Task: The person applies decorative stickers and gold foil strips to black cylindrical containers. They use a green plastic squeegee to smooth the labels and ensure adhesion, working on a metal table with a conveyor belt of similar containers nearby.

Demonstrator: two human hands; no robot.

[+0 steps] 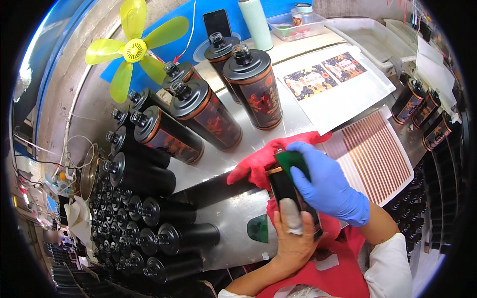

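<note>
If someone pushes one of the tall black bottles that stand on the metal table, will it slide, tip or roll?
The standing black bottle looks tall for its base, so a push near its shoulder would probably tip it. Its round body would likely roll once down. The metal table looks smooth and shiny, so a low push may simply slide it.

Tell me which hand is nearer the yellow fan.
Left. The left hand sits lower centre, holding the black bottle; the gloved right hand lies further right of the yellow fan.
</note>
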